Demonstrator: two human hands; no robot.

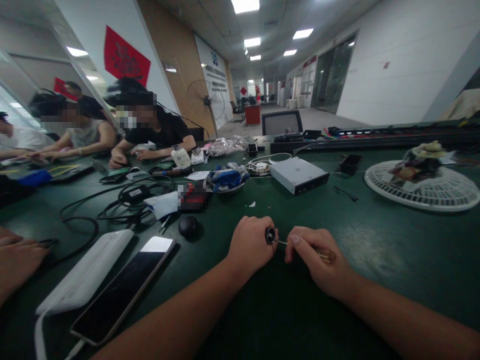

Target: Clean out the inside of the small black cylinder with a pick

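My left hand [252,245] is closed round a small black round part [270,235], whose hollow end faces right. My right hand [318,255] grips a screwdriver by its amber handle [325,255]. The thin metal shaft [282,242] points left and its tip meets the open end of the black part. Both hands are just above the green table [375,300], a short gap apart.
A phone [123,290], a white power bank [86,270] and a black round object [188,227] lie left. Ahead are a grey disc drive [298,175] and a bowl with blue cloth [227,178]. A white fan grille [423,187] sits right. Another person's hand [18,260] is at far left.
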